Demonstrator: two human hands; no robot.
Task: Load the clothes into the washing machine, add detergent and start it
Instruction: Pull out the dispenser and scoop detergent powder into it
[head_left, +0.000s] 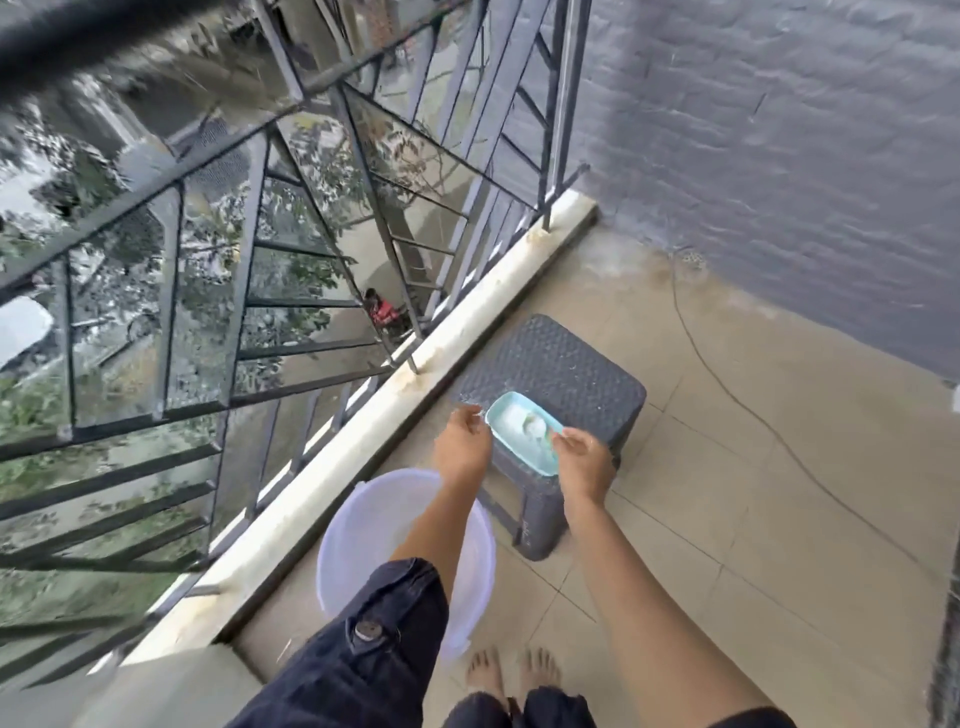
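Tub (524, 439) of detergent powder on stool (566, 374), 12 o'clock of bucket (358, 519). Right hand (584, 460) pinching scoop; left hand (462, 441) loosely curled, empty. Risk: powder spilling, tub near stool edge.

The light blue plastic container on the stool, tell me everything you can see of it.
The light blue rectangular plastic container is open, with rounded corners and white contents. It sits on the dark grey woven-look stool, at its near edge. The right hand touches its near right rim; the left hand hovers at its left corner.
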